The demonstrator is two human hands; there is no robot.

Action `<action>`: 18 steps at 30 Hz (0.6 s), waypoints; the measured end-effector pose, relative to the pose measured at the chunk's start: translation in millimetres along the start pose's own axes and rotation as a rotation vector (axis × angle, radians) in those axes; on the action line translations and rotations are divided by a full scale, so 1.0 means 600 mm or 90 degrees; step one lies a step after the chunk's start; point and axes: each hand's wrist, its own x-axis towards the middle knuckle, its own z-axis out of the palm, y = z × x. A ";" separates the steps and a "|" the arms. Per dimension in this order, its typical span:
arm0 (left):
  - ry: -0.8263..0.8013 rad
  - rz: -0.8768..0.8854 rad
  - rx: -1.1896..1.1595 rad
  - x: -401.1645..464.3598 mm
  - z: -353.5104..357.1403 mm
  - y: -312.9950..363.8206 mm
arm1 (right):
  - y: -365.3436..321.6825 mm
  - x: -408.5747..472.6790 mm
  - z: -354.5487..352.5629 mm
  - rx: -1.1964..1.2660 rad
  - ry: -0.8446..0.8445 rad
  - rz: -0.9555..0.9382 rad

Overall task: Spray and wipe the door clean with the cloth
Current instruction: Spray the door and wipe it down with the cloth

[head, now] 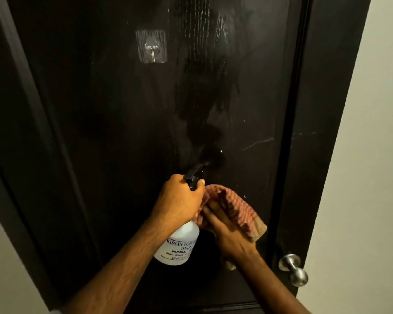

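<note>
A dark brown door fills the view, with wet streaks and a damp patch running down its middle. My left hand grips the neck of a white spray bottle with a black trigger head whose nozzle points at the door. Just to the right, my right hand presses a red and beige striped cloth flat against the door. The two hands touch each other.
A clear adhesive hook is stuck on the door's upper part. A round metal doorknob sticks out at the lower right. The dark frame meets a pale wall on the right.
</note>
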 end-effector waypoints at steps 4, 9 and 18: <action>-0.027 -0.014 -0.132 -0.023 -0.005 -0.046 | 0.033 0.004 -0.030 0.030 0.041 0.080; -0.029 -0.031 -0.168 -0.048 -0.021 -0.105 | 0.068 0.120 -0.131 0.075 0.316 0.261; 0.073 -0.029 -0.215 -0.053 -0.046 -0.142 | -0.056 0.248 -0.106 -0.077 0.295 -0.052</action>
